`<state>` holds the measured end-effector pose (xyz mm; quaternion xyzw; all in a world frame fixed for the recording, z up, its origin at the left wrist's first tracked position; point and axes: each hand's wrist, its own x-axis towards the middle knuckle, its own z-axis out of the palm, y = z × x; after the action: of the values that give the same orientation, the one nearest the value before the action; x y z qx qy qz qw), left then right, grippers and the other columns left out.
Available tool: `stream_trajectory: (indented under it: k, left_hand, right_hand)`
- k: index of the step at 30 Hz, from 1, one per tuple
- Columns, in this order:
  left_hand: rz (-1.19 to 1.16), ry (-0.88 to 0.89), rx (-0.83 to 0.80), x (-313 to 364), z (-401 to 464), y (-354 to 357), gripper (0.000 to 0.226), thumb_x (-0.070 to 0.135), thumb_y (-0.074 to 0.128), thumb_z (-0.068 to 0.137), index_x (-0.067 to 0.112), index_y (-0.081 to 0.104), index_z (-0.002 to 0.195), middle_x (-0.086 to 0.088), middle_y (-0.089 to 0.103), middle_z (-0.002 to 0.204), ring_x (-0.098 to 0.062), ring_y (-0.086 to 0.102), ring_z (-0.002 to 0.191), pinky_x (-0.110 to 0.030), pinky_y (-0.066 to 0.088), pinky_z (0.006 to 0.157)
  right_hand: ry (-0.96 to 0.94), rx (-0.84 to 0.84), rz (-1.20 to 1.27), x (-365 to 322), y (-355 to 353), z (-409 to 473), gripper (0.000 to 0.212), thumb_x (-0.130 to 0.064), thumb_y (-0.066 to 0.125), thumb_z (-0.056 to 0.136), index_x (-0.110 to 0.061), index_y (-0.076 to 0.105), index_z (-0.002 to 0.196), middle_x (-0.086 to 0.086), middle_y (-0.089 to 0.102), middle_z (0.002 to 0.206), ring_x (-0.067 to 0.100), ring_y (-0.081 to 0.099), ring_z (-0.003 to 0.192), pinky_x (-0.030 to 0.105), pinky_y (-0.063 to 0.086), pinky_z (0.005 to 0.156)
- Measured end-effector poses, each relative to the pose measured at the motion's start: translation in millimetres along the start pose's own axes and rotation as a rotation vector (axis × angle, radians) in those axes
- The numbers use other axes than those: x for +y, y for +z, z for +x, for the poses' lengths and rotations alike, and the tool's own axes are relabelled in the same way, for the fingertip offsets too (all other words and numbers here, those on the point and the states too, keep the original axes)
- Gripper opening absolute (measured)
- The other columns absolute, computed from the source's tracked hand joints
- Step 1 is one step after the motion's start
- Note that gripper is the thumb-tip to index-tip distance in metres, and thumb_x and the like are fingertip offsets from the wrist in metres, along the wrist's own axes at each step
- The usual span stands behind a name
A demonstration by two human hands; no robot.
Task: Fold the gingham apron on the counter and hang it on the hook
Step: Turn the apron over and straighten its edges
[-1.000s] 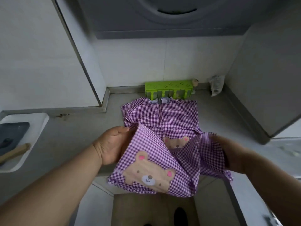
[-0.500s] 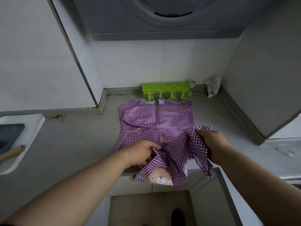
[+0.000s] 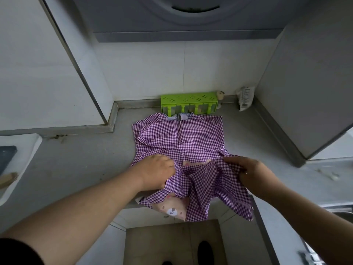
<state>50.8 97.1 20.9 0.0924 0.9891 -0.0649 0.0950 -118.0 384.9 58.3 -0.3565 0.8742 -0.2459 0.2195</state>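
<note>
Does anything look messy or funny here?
Yes. The apron is bunched at its near end, gripped by the left hand and right hand, and hangs off the counter edge.

Grey counter (image 3: 80, 161) carries gingham apron (image 3: 181, 138), green rack (image 3: 189, 103), white packet (image 3: 245, 98)

Dim, even indoor light with a cool grey cast; no lamp or window is visible. The white wall panels at the upper left are the brightest area. The counter (image 3: 80, 157) is muted grey with soft shadows along its back edge and under the overhead hood (image 3: 187, 18). No glare. The floor below the counter's front edge is dark. Wide-angle distortion bends the straight wall edges outward toward the corners of the frame. The forearms at the bottom edge look stretched and slightly soft; the centre is fairly sharp.
</note>
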Motion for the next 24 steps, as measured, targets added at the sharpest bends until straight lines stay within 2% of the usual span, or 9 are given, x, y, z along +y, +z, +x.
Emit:
stream_trajectory:
  k: [2, 5, 8, 10, 13, 17, 19, 21, 24]
  left_hand:
    - [-0.048, -0.082, -0.072, -3.4, 1.1, -2.5, 0.025, 0.038, 0.056, 0.094, 0.017, 0.07, 0.097, 0.004, 0.064, 0.096, -0.017, 0.056, 0.094, -0.037, 0.05, 0.093]
    - [-0.275, -0.246, -0.051, -7.0, 0.7, -0.4, 0.035, 0.035, 0.049, 0.101, 0.012, 0.065, 0.079, 0.003, 0.057, 0.086, -0.019, 0.053, 0.084, -0.038, 0.048, 0.079]
    - [-0.385, -0.376, 0.307, -13.5, -3.2, 1.7, 0.026, 0.023, 0.058, 0.099, 0.013, 0.06, 0.075, 0.002, 0.049, 0.097, -0.02, 0.047, 0.092, -0.037, 0.043, 0.078]
    - [-0.358, -0.406, 0.432, -18.4, -6.0, -2.8, 0.014, 0.015, 0.06, 0.097, 0.013, 0.074, 0.097, 0.003, 0.06, 0.111, -0.022, 0.05, 0.101, -0.039, 0.046, 0.086]
    - [-0.342, -0.317, 0.239, -20.9, -9.0, -9.2, 0.035, 0.007, 0.054, 0.095, 0.023, 0.072, 0.12, 0.007, 0.07, 0.117, -0.016, 0.051, 0.102, -0.036, 0.043, 0.086]
    - [-0.29, -0.196, -0.028, -14.3, -18.0, 0.3, 0.025, 0.015, 0.049, 0.098, 0.024, 0.053, 0.121, 0.004, 0.057, 0.127, -0.014, 0.043, 0.109, -0.033, 0.04, 0.094]
    - [-0.281, -0.148, -0.156, -9.7, -21.5, 3.2, 0.021, 0.02, 0.048, 0.098, 0.028, 0.042, 0.116, 0.003, 0.05, 0.13, -0.013, 0.039, 0.11, -0.033, 0.041, 0.098]
    - [-0.261, -0.111, -0.262, -9.0, -23.6, -0.7, 0.023, 0.022, 0.051, 0.093, 0.032, 0.036, 0.107, 0.005, 0.045, 0.125, -0.014, 0.039, 0.11, -0.037, 0.045, 0.099]
    - [-0.34, -0.149, -0.293, -14.3, -21.5, -10.6, 0.018, 0.025, 0.06, 0.082, 0.029, 0.043, 0.087, 0.004, 0.051, 0.103, -0.018, 0.046, 0.101, -0.042, 0.048, 0.084]
  right_hand:
    - [-0.077, 0.047, -0.263, 9.7, -1.3, 1.8, 0.048, -0.013, 0.073, 0.091, -0.036, 0.066, 0.133, -0.01, 0.063, 0.127, 0.015, 0.067, 0.11, 0.013, 0.05, 0.084]
    - [-0.233, 0.186, -0.41, 21.1, -1.7, 2.8, 0.03, -0.024, 0.085, 0.08, -0.027, 0.079, 0.109, 0.001, 0.068, 0.114, 0.02, 0.067, 0.097, 0.028, 0.058, 0.076]
    - [-0.275, 0.347, -0.559, 19.7, -5.9, 4.1, 0.019, -0.031, 0.085, 0.076, -0.028, 0.081, 0.094, 0.005, 0.063, 0.115, 0.03, 0.058, 0.103, 0.048, 0.056, 0.081]
    - [-0.402, 0.338, -0.585, 14.8, -10.2, 6.7, 0.023, -0.026, 0.084, 0.076, -0.028, 0.08, 0.098, 0.002, 0.068, 0.118, 0.031, 0.06, 0.11, 0.05, 0.052, 0.087]
    - [-0.57, 0.195, -0.581, 10.1, -10.8, 13.0, 0.036, -0.01, 0.085, 0.077, -0.021, 0.076, 0.11, 0.0, 0.076, 0.109, 0.025, 0.072, 0.104, 0.043, 0.056, 0.091]
    - [-0.261, -0.002, -0.364, 0.7, 0.5, 14.5, 0.025, -0.016, 0.057, 0.102, -0.031, 0.064, 0.12, -0.01, 0.066, 0.12, 0.015, 0.064, 0.109, 0.033, 0.056, 0.094]
    - [-0.162, -0.093, -0.309, 0.8, 4.9, 13.8, 0.019, -0.023, 0.049, 0.102, -0.034, 0.06, 0.113, -0.013, 0.064, 0.112, 0.011, 0.062, 0.101, 0.036, 0.056, 0.091]
    - [-0.131, -0.199, -0.328, 1.2, 6.9, 14.3, 0.012, -0.03, 0.053, 0.096, -0.038, 0.057, 0.105, -0.016, 0.065, 0.102, 0.008, 0.062, 0.092, 0.037, 0.057, 0.087]
    - [-0.044, -0.405, -0.345, -3.0, 1.2, 14.4, 0.007, -0.041, 0.063, 0.095, -0.038, 0.06, 0.101, -0.016, 0.067, 0.098, 0.007, 0.065, 0.088, 0.031, 0.058, 0.086]
